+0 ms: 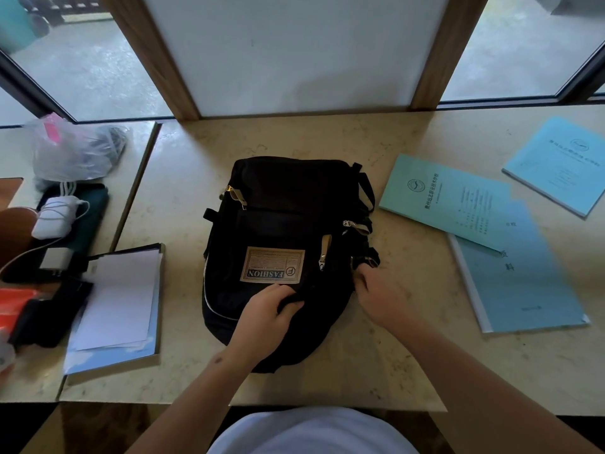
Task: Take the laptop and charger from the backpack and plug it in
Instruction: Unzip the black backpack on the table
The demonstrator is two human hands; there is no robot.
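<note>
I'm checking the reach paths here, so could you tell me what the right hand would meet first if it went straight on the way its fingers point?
The right hand would meet the black backpack first; its fingertips already touch the bag's side by a strap buckle.

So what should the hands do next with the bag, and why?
Probably pull a zipper open. The backpack lies flat on the table, its zippers look closed, and no laptop shows yet. The left hand pinches the fabric below the label while the right hand grips the bag's side, so sliding a zipper pull seems the likely next step.
</note>
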